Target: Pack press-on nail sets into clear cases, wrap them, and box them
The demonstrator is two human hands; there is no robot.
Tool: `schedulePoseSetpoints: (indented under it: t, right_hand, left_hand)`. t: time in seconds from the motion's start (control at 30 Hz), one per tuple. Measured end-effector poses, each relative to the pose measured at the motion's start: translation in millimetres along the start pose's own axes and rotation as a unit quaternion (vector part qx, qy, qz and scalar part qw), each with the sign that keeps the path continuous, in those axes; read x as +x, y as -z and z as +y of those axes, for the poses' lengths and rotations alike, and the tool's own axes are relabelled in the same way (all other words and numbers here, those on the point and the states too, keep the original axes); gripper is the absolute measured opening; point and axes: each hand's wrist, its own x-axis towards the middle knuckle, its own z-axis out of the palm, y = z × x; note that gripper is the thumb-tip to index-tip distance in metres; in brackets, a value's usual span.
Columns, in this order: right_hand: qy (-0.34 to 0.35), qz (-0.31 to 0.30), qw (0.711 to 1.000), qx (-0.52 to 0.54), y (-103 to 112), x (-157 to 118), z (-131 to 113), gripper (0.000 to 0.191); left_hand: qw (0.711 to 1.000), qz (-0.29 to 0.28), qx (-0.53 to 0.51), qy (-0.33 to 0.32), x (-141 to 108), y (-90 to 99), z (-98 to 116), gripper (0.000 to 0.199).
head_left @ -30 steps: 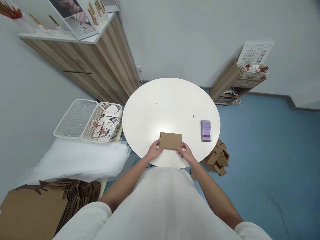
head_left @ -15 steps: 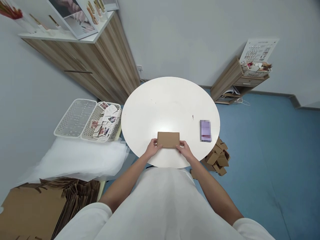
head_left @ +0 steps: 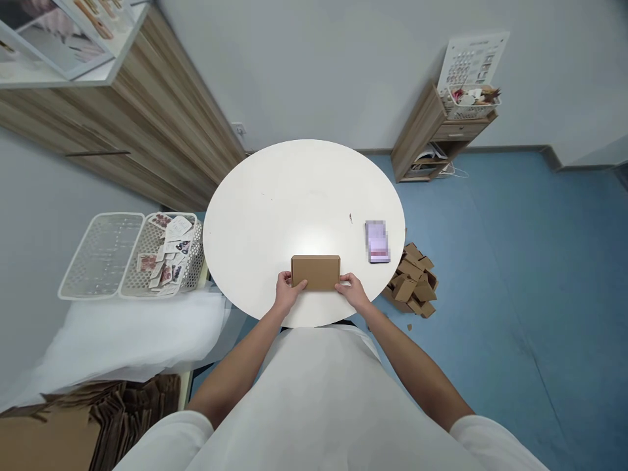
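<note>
A closed brown cardboard box (head_left: 315, 273) is held at the near side of the white round table (head_left: 284, 190). My left hand (head_left: 289, 290) grips its left end, thumb on the near front corner and fingers around the side. At the right end my right hand (head_left: 351, 289) grips it the same way. Whether the box rests on the table or is slightly raised, I cannot tell. To the right on the tabletop lies a purple, pixelated flat object (head_left: 377, 242), apart from both hands.
Left of the table stands an open white basket (head_left: 189, 261) of printed cards, near white translucent sheets (head_left: 142, 327) and stacked flat cardboard (head_left: 49, 438). Small cardboard boxes (head_left: 415, 281) are heaped on the floor at right. A wooden cabinet (head_left: 147, 98) and small shelf (head_left: 417, 131) stand behind.
My view has shifted to the right, so the surroundings appear further left. The box looks slightly larger and shows more of its far edge; both hands keep their hold on its ends.
</note>
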Motion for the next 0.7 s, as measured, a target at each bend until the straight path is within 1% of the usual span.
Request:
schedulePoseSetpoints:
  t: [0.17,0.37,0.47,0.6,0.7]
  right_hand:
    - [0.027,0.035,0.999,0.029,3.7,-15.0,-0.2,0.03]
    - [0.038,0.098,0.992,0.064,-4.1,-40.1,10.0,0.031]
    - [0.044,0.137,0.987,0.073,-7.7,-53.3,15.5,0.031]
    - [0.045,0.193,0.976,0.088,-8.3,-74.0,22.9,0.032]
    - [0.027,0.241,0.967,0.079,-2.2,-92.9,31.6,0.039]
  left_hand:
    - [0.998,-0.049,0.02,-0.035,2.4,0.4,7.7,0.045]
    - [0.991,-0.106,0.044,-0.07,3.3,-0.1,16.4,0.043]
    - [0.986,-0.127,0.061,-0.094,0.3,-2.7,16.1,0.042]
    - [0.974,-0.164,0.092,-0.128,-5.6,-12.4,11.2,0.044]
    - [0.956,-0.21,0.12,-0.164,-14.4,-25.5,12.1,0.049]
